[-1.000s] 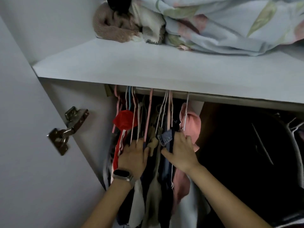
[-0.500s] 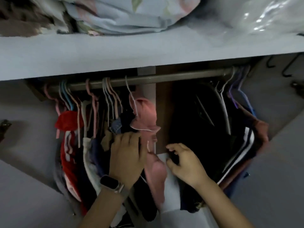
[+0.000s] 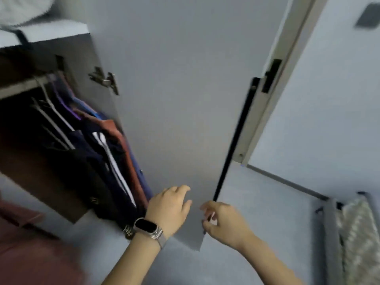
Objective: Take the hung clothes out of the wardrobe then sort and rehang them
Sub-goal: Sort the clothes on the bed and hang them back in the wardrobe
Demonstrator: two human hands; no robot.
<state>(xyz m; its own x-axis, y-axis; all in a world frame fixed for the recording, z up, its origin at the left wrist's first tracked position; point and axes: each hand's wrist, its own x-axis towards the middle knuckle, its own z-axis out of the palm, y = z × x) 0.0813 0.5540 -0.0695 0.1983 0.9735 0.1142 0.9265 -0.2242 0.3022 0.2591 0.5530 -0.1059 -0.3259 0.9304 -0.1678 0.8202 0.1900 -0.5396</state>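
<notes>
door (image 3: 185,99): matt smooth panel | hinge (image 3: 104,80): shiny metal | watch (image 3: 149,228): glossy face, metal band

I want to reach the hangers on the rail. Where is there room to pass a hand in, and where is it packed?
Free: the dark gap under the rail, left of the hanging clothes. Crowded: the clothes press against the open wardrobe door, where the left hand hovers and the right hand pinches the door's edge.

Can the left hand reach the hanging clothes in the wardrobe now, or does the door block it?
Probably yes. The left hand is beside the hanging clothes, on the inner side of the open door, with nothing visible between them.
</notes>
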